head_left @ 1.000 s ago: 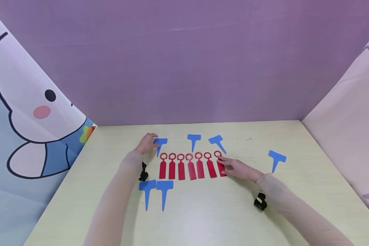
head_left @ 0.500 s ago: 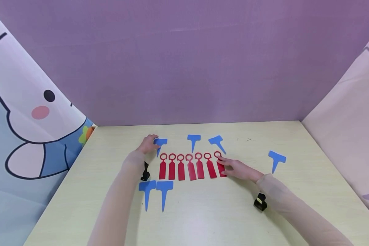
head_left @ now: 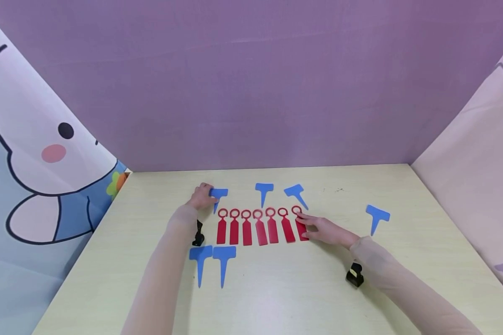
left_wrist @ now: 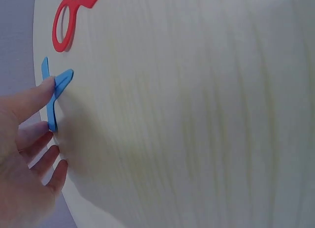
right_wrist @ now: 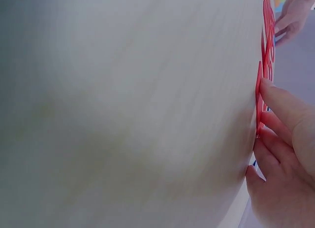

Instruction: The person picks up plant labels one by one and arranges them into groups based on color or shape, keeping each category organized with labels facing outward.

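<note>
At the far left of the layout, my left hand point(head_left: 202, 197) pinches a blue T-shaped plant label point(head_left: 220, 192) by its edges. In the left wrist view, the thumb lies on this blue label point(left_wrist: 52, 107) and the index fingertip meets its lower end. My right hand point(head_left: 326, 229) holds the rightmost red ring-topped tag point(head_left: 302, 227) between thumb and fingers. That tag ends a row of several similar red tags point(head_left: 260, 231), lying flat side by side with rings pointing away. The right wrist view shows the held red tag point(right_wrist: 258, 100) edge-on at the fingertips.
Two blue labels point(head_left: 224, 253) lie side by side nearer me. Behind the red row are an upright blue label point(head_left: 263, 187) and a tilted one point(head_left: 295, 190). Another blue label point(head_left: 377, 214) lies far right. A purple backdrop point(head_left: 260, 93) stands behind the pale tabletop point(head_left: 268, 298).
My left wrist and forearm have shifted slightly right, while the fingers stay at the same blue label. My right hand and the red row look unmoved.
</note>
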`<state>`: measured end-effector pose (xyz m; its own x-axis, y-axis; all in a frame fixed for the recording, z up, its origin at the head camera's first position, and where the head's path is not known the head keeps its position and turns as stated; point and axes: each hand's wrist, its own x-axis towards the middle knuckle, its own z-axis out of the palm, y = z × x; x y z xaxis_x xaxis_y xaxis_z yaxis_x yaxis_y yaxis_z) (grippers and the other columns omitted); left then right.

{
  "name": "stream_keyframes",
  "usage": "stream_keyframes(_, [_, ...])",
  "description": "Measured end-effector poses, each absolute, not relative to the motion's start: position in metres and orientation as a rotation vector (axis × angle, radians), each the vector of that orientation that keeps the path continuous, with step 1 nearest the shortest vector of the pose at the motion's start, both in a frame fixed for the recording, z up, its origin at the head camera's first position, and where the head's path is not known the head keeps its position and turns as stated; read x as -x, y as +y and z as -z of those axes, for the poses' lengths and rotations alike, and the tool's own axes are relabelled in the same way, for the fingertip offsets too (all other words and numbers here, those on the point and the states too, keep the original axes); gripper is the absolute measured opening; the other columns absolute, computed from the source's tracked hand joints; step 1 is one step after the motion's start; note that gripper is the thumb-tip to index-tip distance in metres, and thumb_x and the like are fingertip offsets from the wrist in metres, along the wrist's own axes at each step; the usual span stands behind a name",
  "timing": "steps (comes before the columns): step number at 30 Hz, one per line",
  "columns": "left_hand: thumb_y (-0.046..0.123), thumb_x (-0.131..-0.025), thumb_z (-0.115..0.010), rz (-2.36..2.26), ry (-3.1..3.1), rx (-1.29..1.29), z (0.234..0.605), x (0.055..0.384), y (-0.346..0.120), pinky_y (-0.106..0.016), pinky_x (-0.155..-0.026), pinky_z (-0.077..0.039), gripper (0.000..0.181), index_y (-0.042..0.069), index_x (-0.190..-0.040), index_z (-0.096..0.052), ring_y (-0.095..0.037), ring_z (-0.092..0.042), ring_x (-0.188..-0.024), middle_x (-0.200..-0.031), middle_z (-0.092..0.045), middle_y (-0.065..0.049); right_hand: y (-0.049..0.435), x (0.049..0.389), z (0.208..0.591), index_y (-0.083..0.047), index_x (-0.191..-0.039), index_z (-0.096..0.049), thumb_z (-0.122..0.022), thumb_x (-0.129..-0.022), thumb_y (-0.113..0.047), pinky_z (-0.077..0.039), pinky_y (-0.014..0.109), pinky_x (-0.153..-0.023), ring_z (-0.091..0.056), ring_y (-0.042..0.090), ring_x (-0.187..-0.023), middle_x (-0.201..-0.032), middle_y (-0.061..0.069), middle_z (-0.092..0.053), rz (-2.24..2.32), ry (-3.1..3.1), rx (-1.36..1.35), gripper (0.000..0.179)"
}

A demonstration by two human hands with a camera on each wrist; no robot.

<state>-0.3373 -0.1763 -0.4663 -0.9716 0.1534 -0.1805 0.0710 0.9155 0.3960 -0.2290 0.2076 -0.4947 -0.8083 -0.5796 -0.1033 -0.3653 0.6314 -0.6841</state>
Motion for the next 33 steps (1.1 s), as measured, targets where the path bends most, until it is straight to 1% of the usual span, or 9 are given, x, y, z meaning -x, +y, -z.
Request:
stream_keyframes(5, [0.023,-0.082,-0.061,-0.598,2.875,-0.154,0.466,0.336,-0.177,-0.051,-0.096,-0.031,0.060,-0.009,-0.127,-0.037,-0.041,-0.030,-0.117,-0.132,-0.027,-0.027,0.207,0.229,0.494,-0.002,-0.131,-0.040,-0.062,-0.083,-0.015,-0.039,0.039,-0.094,-0.023,0.037,-0.128,-0.142,0.014,-0.027,0.957,2.545,0.767,0.055])
stream_keyframes(12, [0.019,-0.079,-0.065,-0.753,2.866,-0.078,0.464,0.335,-0.177,-0.048,-0.093,-0.034,0.056,-0.010,-0.120,-0.040,-0.038,-0.036,-0.108,-0.121,-0.036,-0.026,0.207,0.226,0.490,-0.001,-0.131,-0.040,-0.061,-0.083,-0.014,-0.039,0.038,-0.093,-0.023,0.037,-0.128,-0.142,0.014,-0.027,0.954,2.550,0.778,0.054])
stream_keyframes(15, [0.017,-0.075,-0.070,-0.847,2.845,-0.034,0.472,0.343,-0.181,-0.046,-0.091,-0.036,0.058,-0.008,-0.117,-0.039,-0.036,-0.039,-0.105,-0.115,-0.041,-0.025,0.206,0.225,0.489,-0.001,-0.131,-0.040,-0.061,-0.083,-0.014,-0.040,0.038,-0.093,-0.023,0.037,-0.128,-0.142,0.014,-0.027,0.953,2.549,0.779,0.054])
stream_keyframes(19, [0.020,-0.069,-0.075,-0.977,2.825,-0.126,0.493,0.361,-0.192,-0.039,-0.087,-0.042,0.065,-0.005,-0.115,-0.037,-0.033,-0.046,-0.101,-0.110,-0.046,-0.024,0.206,0.225,0.488,-0.002,-0.131,-0.040,-0.062,-0.083,-0.015,-0.040,0.038,-0.092,-0.024,0.037,-0.128,-0.142,0.014,-0.027,0.941,2.556,0.780,0.055])
stream_keyframes(22, [0.016,-0.071,-0.074,-1.058,2.789,-0.156,0.491,0.359,-0.191,-0.040,-0.090,-0.042,0.065,-0.005,-0.117,-0.033,-0.034,-0.048,-0.104,-0.114,-0.046,-0.027,0.207,0.226,0.488,-0.001,-0.131,-0.040,-0.062,-0.083,-0.014,-0.040,0.038,-0.092,-0.024,0.037,-0.128,-0.142,0.015,-0.027,0.939,2.556,0.786,0.055])
stream_keyframes(25, [0.007,-0.075,-0.069,-1.071,2.750,-0.084,0.473,0.344,-0.181,-0.045,-0.095,-0.036,0.063,-0.007,-0.121,-0.028,-0.038,-0.043,-0.111,-0.120,-0.041,-0.030,0.206,0.226,0.488,-0.001,-0.131,-0.039,-0.062,-0.083,-0.014,-0.040,0.038,-0.093,-0.023,0.037,-0.128,-0.142,0.015,-0.027,0.944,2.550,0.784,0.055])
stream_keyframes(28, [0.003,-0.076,-0.067,-1.090,2.748,-0.049,0.467,0.338,-0.177,-0.046,-0.095,-0.036,0.062,-0.007,-0.122,-0.028,-0.039,-0.044,-0.109,-0.119,-0.041,-0.030,0.206,0.226,0.488,-0.002,-0.132,-0.039,-0.062,-0.082,-0.014,-0.040,0.037,-0.093,-0.023,0.036,-0.128,-0.142,0.014,-0.027,0.948,2.548,0.769,0.056])
stream_keyframes(31, [0.004,-0.074,-0.069,-1.134,2.745,-0.059,0.479,0.345,-0.182,-0.044,-0.091,-0.039,0.063,-0.005,-0.122,-0.028,-0.035,-0.048,-0.103,-0.116,-0.043,-0.028,0.206,0.226,0.488,-0.002,-0.131,-0.039,-0.062,-0.082,-0.014,-0.041,0.037,-0.092,-0.023,0.036,-0.128,-0.142,0.014,-0.027,0.940,2.555,0.772,0.055])
stream_keyframes(33, [0.007,-0.070,-0.074,-1.155,2.794,-0.100,0.509,0.368,-0.195,-0.038,-0.081,-0.046,0.064,-0.001,-0.117,-0.031,-0.031,-0.053,-0.091,-0.109,-0.047,-0.025,0.207,0.226,0.488,-0.002,-0.131,-0.040,-0.062,-0.082,-0.014,-0.040,0.037,-0.092,-0.023,0.037,-0.128,-0.142,0.014,-0.027,0.936,2.558,0.776,0.055])
